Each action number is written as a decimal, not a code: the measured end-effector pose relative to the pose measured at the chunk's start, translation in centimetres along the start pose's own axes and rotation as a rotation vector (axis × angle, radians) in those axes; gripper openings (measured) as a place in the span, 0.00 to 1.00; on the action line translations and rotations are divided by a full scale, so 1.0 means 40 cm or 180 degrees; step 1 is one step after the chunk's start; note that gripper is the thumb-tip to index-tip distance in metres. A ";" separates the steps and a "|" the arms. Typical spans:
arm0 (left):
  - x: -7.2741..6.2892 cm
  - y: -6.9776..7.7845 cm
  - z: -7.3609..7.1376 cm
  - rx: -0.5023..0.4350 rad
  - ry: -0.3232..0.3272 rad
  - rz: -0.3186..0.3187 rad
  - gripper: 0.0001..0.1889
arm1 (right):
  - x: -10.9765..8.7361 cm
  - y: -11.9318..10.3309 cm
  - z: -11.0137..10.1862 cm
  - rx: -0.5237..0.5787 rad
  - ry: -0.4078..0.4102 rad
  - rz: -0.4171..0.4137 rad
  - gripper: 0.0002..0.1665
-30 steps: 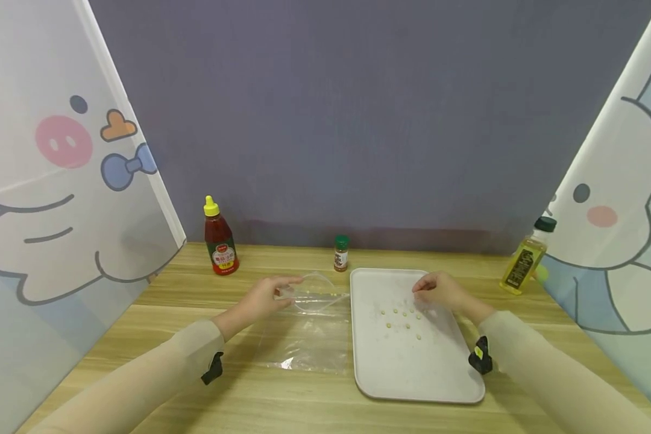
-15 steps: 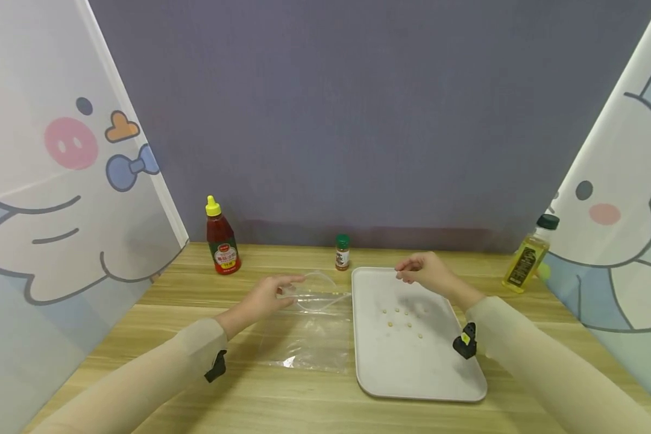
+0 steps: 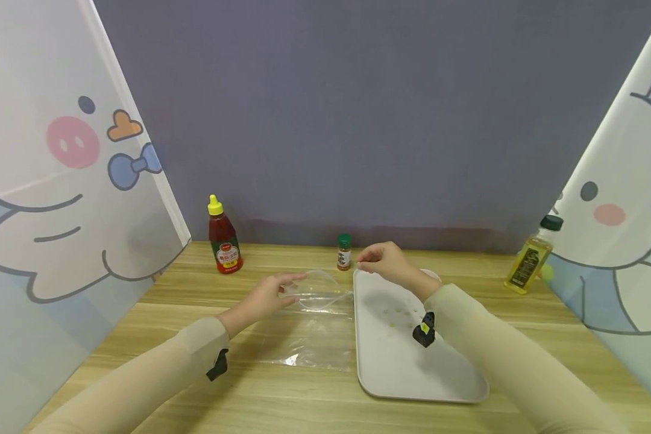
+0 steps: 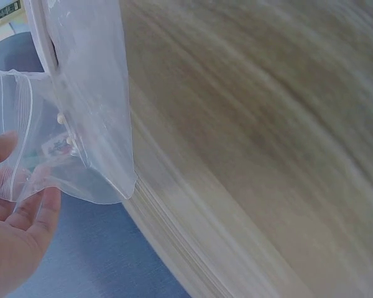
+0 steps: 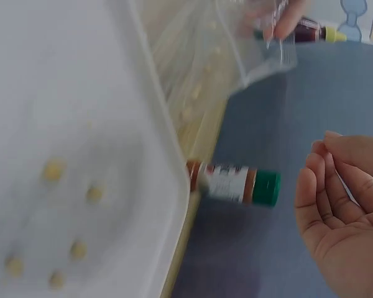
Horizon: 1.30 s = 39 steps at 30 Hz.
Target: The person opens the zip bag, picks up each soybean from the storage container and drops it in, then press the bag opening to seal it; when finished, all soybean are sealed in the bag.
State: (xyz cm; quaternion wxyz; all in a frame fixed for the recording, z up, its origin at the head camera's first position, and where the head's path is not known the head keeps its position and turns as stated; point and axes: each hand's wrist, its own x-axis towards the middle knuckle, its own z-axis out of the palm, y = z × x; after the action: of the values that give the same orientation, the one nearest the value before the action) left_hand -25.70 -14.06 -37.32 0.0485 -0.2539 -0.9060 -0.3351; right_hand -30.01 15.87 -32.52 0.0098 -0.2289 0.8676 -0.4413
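Observation:
My left hand holds a clear zip bag by its mouth, thumb on one side and fingers on the other. The mouth gapes. In the left wrist view, small pale yellow beans show through the bag's plastic. My right hand is raised over the far left corner of the white tray. Its thumb and index tips meet in a pinch on a small bean, largely hidden by the fingertips. Several loose beans lie scattered on the tray, partly under the right arm's shadow.
Behind the bag and tray stands a green-capped spice bottle. A ketchup bottle with a yellow cap is at the back left, and an oil bottle at the back right. A dark panel closes off the table's far side.
My right hand has moved left and away from me, from above the tray's beans to its far left corner near the bag. The left hand keeps holding the bag in place.

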 end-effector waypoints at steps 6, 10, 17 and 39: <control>0.000 -0.003 0.000 0.0001 0.0004 0.0075 0.27 | 0.029 -0.050 0.071 0.0036 -0.0218 -0.0092 0.09; 0.001 -0.006 0.001 -0.0048 0.0002 0.0076 0.27 | 0.043 -0.059 0.119 -0.0121 -0.0354 -0.0228 0.09; 0.003 -0.008 0.006 -0.0094 -0.0031 0.0057 0.27 | 0.052 -0.056 0.157 -0.0303 -0.0443 -0.0336 0.11; 0.006 -0.001 -0.002 -0.0233 -0.0009 -0.0097 0.26 | -0.029 0.042 -0.020 -0.0091 -0.0225 0.0060 0.11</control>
State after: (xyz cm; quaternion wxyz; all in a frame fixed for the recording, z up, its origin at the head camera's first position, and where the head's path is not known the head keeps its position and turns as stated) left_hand -25.94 -14.04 -37.22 0.0327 -0.2421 -0.8970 -0.3683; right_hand -29.81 17.80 -33.52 0.0413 -0.2363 0.8750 -0.4204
